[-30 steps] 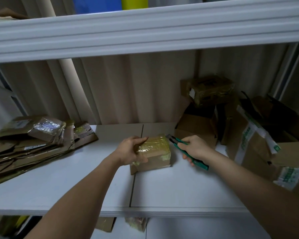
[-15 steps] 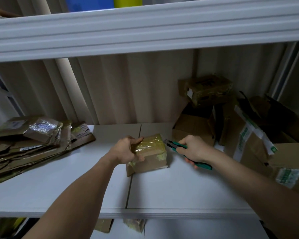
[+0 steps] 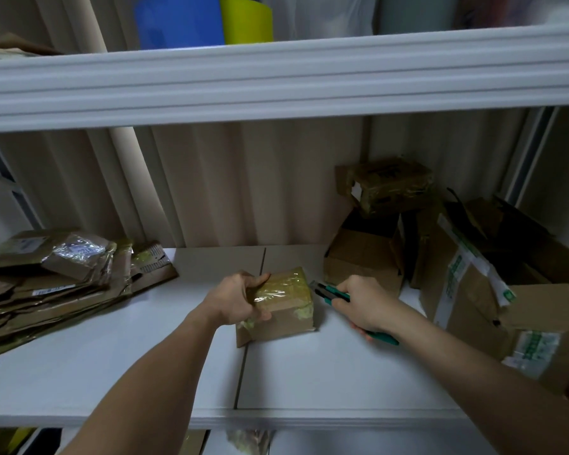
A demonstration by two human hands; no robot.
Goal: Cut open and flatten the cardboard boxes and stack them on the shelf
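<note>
Head view: a small taped cardboard box [image 3: 281,305] sits mid-shelf on the white shelf [image 3: 326,372], its left end gripped by the left hand [image 3: 235,302]. Just right, the right hand [image 3: 363,302] clenches a green utility knife [image 3: 330,294] (tip close to the box's right edge). Flattened cardboard [image 3: 53,287] lies stacked far left; unopened boxes [image 3: 457,267] crowd the right.

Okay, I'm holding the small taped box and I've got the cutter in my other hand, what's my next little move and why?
Probably bring the cutter tip onto the small box's taped top edge and slice. The left hand grips the box on the shelf, the right hand holds the cutter just beside it, and the tape looks uncut.
</note>
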